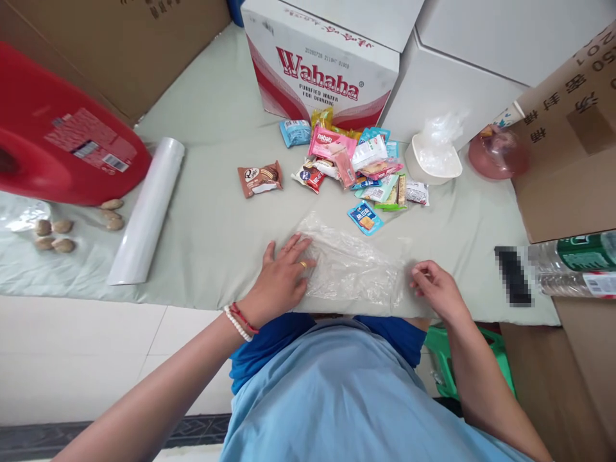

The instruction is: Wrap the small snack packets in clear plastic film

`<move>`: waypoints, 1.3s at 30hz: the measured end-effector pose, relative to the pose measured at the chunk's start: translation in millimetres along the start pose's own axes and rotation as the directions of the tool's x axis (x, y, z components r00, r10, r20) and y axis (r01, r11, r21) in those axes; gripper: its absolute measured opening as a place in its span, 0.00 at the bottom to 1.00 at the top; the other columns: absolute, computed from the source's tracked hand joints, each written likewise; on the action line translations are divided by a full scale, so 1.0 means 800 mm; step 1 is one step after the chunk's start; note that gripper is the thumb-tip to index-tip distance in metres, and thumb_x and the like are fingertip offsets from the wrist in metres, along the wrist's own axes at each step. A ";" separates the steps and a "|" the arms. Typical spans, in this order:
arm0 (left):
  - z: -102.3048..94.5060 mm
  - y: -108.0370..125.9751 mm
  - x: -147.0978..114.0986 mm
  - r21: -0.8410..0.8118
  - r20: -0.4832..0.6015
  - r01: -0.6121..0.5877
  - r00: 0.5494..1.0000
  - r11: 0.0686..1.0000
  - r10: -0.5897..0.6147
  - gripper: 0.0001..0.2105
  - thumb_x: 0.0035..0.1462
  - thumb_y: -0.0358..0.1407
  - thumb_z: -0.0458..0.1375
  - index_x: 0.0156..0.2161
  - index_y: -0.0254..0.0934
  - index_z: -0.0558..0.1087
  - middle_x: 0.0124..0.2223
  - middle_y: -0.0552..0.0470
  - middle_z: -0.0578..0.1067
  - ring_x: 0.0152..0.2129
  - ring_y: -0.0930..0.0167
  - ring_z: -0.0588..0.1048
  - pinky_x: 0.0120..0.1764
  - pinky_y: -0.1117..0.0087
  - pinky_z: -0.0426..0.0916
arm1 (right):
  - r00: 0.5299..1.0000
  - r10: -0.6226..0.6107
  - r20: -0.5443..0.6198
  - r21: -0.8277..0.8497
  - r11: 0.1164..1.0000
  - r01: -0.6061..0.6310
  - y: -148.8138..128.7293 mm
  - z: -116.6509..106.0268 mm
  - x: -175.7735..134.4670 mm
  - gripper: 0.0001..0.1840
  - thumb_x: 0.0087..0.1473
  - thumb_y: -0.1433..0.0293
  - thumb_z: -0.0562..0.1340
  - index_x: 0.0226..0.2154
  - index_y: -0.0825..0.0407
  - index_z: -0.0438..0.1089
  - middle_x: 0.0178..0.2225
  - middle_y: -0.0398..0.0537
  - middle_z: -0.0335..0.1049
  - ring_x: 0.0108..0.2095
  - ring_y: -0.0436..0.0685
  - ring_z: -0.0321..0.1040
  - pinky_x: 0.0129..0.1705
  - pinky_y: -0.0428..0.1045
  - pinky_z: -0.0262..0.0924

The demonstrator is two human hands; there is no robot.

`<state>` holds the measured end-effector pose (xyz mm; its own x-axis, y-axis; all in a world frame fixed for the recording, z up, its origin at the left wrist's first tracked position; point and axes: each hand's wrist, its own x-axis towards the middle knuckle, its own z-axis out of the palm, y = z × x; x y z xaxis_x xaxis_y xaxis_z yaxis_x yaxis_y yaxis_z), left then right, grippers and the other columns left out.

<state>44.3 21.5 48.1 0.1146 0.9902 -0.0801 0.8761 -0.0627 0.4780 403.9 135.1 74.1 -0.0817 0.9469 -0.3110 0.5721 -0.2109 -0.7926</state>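
Observation:
A clear plastic bag (353,269) lies flat and wrinkled on the cloth near the table's front edge. My left hand (283,276), wearing a ring, rests open over the bag's left end with the fingers spread. At the bag's right end is my right hand (437,289), its fingers curled and the thumb against the index finger. Whether anything is pinched there is hidden. Just beyond the bag lies a small blue snack packet (365,218). A heap of wrapped snacks (337,154) sits farther back, and a brown snack packet (260,178) lies to its left.
A Wahaha water carton (322,70) stands behind the snacks. A white tub (433,160) holding clear plastic and a reddish bowl (495,154) are at right, near plastic bottles (577,253). At left are a white roll (147,215), a red jug (72,135) and several walnuts (62,245).

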 end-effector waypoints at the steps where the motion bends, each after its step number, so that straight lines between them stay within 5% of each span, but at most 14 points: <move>1: 0.003 0.001 -0.002 0.019 -0.012 -0.011 1.000 1.000 0.011 0.20 0.59 0.29 0.54 0.54 0.39 0.79 0.75 0.39 0.59 0.75 0.49 0.51 0.68 0.26 0.46 | 0.992 -0.077 -0.103 -0.059 0.996 0.071 -0.007 -0.007 -0.007 0.24 0.54 0.45 0.70 0.35 0.49 0.73 0.28 0.46 0.74 0.27 0.55 0.70 0.28 0.50 0.67; 3: 0.006 0.004 -0.004 0.039 -0.023 -0.038 0.999 0.998 0.039 0.21 0.59 0.28 0.52 0.55 0.39 0.79 0.75 0.41 0.60 0.75 0.50 0.50 0.70 0.27 0.44 | 0.940 -0.282 -0.192 -0.143 0.956 0.258 -0.028 -0.011 -0.025 0.17 0.62 0.51 0.66 0.38 0.48 0.75 0.31 0.47 0.75 0.29 0.55 0.69 0.32 0.51 0.67; 5: 0.007 0.007 -0.005 0.036 -0.018 -0.061 0.998 0.998 0.061 0.23 0.59 0.27 0.51 0.55 0.40 0.79 0.75 0.42 0.60 0.75 0.51 0.52 0.70 0.27 0.42 | 0.875 -0.482 0.036 -0.124 0.867 0.483 -0.055 0.004 -0.041 0.11 0.66 0.57 0.64 0.40 0.46 0.77 0.33 0.46 0.76 0.30 0.55 0.70 0.34 0.51 0.67; 8: 0.007 0.011 -0.005 0.025 -0.018 -0.068 0.997 0.997 0.069 0.24 0.60 0.26 0.50 0.55 0.42 0.80 0.76 0.45 0.60 0.75 0.51 0.52 0.69 0.26 0.41 | 0.557 -0.609 0.565 0.024 0.687 0.727 -0.087 0.063 -0.047 0.09 0.68 0.66 0.62 0.43 0.43 0.80 0.36 0.48 0.78 0.36 0.57 0.74 0.40 0.52 0.70; 10: 0.007 0.013 -0.007 0.031 -0.029 -0.069 0.997 0.997 0.070 0.23 0.60 0.26 0.52 0.55 0.44 0.81 0.76 0.47 0.58 0.75 0.50 0.50 0.70 0.26 0.41 | 0.433 -0.604 0.669 -0.023 0.565 0.825 -0.094 0.111 -0.033 0.12 0.68 0.71 0.60 0.44 0.45 0.80 0.42 0.51 0.79 0.43 0.60 0.74 0.47 0.54 0.72; 13: 0.011 0.010 -0.017 0.031 -0.069 -0.057 0.996 0.998 0.059 0.21 0.61 0.28 0.55 0.54 0.46 0.81 0.77 0.48 0.55 0.76 0.49 0.47 0.70 0.27 0.42 | 0.475 -0.617 0.628 -0.178 0.480 0.859 -0.086 0.162 0.005 0.14 0.65 0.75 0.60 0.48 0.47 0.79 0.52 0.55 0.78 0.52 0.62 0.72 0.54 0.58 0.72; 15: 0.015 0.004 -0.027 0.005 -0.101 -0.037 0.994 0.999 0.037 0.19 0.62 0.30 0.57 0.53 0.48 0.82 0.77 0.47 0.55 0.76 0.47 0.46 0.69 0.26 0.44 | 0.535 -0.656 0.532 -0.197 0.518 0.832 -0.075 0.170 0.033 0.17 0.66 0.73 0.60 0.54 0.47 0.77 0.59 0.57 0.75 0.58 0.64 0.70 0.61 0.62 0.69; 18: 0.021 -0.007 -0.041 -0.058 -0.146 0.012 0.989 0.998 -0.020 0.16 0.65 0.35 0.57 0.53 0.49 0.82 0.77 0.45 0.57 0.76 0.46 0.46 0.69 0.26 0.47 | 0.687 -0.649 0.328 -0.108 0.697 0.709 -0.058 0.151 0.069 0.22 0.66 0.67 0.61 0.60 0.47 0.73 0.67 0.59 0.66 0.58 0.64 0.72 0.63 0.63 0.67; 21: 0.025 -0.015 -0.053 -0.100 -0.180 0.045 0.982 0.994 -0.063 0.15 0.68 0.39 0.56 0.53 0.48 0.82 0.75 0.44 0.62 0.76 0.47 0.49 0.70 0.29 0.48 | 0.874 -0.463 0.145 0.037 0.886 0.463 -0.052 0.123 0.087 0.28 0.61 0.59 0.66 0.62 0.48 0.72 0.67 0.60 0.65 0.44 0.60 0.78 0.52 0.60 0.73; 24: 0.029 -0.017 -0.061 -0.125 -0.196 0.055 0.977 0.991 -0.079 0.15 0.69 0.40 0.55 0.54 0.48 0.81 0.71 0.45 0.68 0.74 0.50 0.54 0.70 0.30 0.48 | 0.943 -0.332 -0.006 0.134 0.934 0.330 -0.060 0.109 0.077 0.26 0.60 0.55 0.66 0.58 0.49 0.73 0.57 0.57 0.73 0.38 0.58 0.77 0.44 0.56 0.74; 27: 0.034 -0.016 -0.068 -0.138 -0.230 0.064 0.969 0.988 -0.094 0.14 0.69 0.39 0.54 0.53 0.47 0.81 0.69 0.45 0.71 0.73 0.50 0.58 0.69 0.30 0.52 | 0.877 -0.465 -0.123 0.026 0.882 0.471 -0.077 0.113 0.036 0.13 0.64 0.59 0.62 0.46 0.48 0.76 0.46 0.53 0.75 0.39 0.58 0.75 0.41 0.53 0.71; 32: 0.032 -0.002 -0.080 -0.117 -0.387 0.085 0.914 0.990 -0.124 0.11 0.68 0.35 0.57 0.47 0.43 0.82 0.63 0.41 0.73 0.68 0.51 0.64 0.65 0.41 0.68 | 0.687 -0.723 0.071 -0.096 0.681 0.726 -0.081 0.129 -0.037 0.09 0.67 0.70 0.59 0.43 0.46 0.76 0.30 0.45 0.72 0.28 0.55 0.68 0.32 0.51 0.65; 36: 0.018 0.019 -0.084 0.033 -0.481 0.112 0.873 0.993 -0.082 0.14 0.65 0.29 0.58 0.53 0.40 0.80 0.63 0.38 0.72 0.67 0.51 0.65 0.64 0.43 0.69 | 0.537 -0.827 0.167 -0.056 0.536 0.842 -0.062 0.134 -0.057 0.14 0.65 0.75 0.59 0.49 0.47 0.75 0.34 0.48 0.75 0.32 0.56 0.71 0.34 0.52 0.68; 39: 0.009 0.027 -0.074 0.199 -0.386 -0.081 0.909 0.977 0.154 0.26 0.64 0.21 0.53 0.63 0.42 0.73 0.68 0.41 0.70 0.71 0.56 0.61 0.69 0.47 0.64 | 0.369 -0.859 0.354 -0.031 0.384 0.923 -0.048 0.147 -0.053 0.19 0.64 0.77 0.58 0.55 0.49 0.73 0.48 0.55 0.78 0.46 0.60 0.75 0.47 0.56 0.74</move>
<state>59.9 -39.2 56.6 0.0582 0.9391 0.3388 0.9397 -0.1661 0.2990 289.3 74.1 56.2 -0.8109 0.4447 0.3803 0.1694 0.8005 -0.5750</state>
